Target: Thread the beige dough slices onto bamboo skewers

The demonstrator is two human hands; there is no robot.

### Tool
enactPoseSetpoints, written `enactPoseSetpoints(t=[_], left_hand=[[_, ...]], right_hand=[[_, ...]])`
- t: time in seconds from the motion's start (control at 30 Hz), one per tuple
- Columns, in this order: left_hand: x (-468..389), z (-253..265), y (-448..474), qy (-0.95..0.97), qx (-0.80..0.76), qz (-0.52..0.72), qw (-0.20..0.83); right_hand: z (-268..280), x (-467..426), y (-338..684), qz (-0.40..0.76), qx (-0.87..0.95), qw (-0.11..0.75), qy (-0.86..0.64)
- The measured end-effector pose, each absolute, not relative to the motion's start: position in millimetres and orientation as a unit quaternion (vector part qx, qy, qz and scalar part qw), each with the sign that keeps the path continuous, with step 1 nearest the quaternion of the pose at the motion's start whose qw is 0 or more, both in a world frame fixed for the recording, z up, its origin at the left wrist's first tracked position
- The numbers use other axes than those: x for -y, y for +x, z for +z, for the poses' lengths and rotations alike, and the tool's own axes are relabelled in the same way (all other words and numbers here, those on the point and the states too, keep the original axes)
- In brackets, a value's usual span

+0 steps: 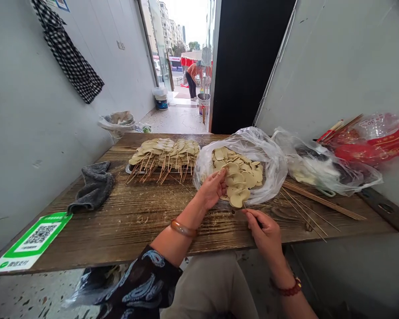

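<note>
1. The skewer of pale slices [237, 185], its thin flat pieces folded in a row, is held up in front of the open plastic bag [275, 170], on the side towards the table's near edge.
2. The left hand [214, 188] pinches the skewer's upper slices between thumb and fingers.
3. The right hand [263, 228] has thumb and fingers closed on the lower end of its stick, close to the near edge.
4. Behind, loose slices [254, 173] fill the bag, which sits towards the table's far edge.
5. Left of the bag, near the far edge, a metal tray [129, 169] bears a heap of filled skewers [164, 150], many sticks pointing towards the near edge.
6. Right of the bag, bare sticks [332, 207] lie on the table [136, 232].
7. A dark grey cloth [95, 186] lies by the left edge; a green-and-white QR card [31, 241] covers the near left corner.
</note>
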State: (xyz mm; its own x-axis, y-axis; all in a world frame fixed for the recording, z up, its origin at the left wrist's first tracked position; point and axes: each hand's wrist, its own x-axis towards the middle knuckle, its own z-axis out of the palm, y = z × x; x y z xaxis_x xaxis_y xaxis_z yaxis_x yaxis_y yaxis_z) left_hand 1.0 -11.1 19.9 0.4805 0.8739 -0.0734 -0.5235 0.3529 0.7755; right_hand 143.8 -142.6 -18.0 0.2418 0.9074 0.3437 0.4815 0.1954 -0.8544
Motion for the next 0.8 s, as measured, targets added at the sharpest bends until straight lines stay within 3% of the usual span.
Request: enactPoseSetpoints(t=[0.2,0.5,0.8], left_hand=[[24,15,11,0.391,-0.236,0.349,0.819],[31,20,19,0.358,-0.243,0.429,0.793],[32,15,22,0.391,-0.236,0.425,0.781]], right_hand=[[-24,141,142,0.216,0.527,0.542,-0.618],[-22,136,140,0.255,0.545,0.510,-0.614],[-23,136,140,0.260,0.541,0.510,-0.616]])
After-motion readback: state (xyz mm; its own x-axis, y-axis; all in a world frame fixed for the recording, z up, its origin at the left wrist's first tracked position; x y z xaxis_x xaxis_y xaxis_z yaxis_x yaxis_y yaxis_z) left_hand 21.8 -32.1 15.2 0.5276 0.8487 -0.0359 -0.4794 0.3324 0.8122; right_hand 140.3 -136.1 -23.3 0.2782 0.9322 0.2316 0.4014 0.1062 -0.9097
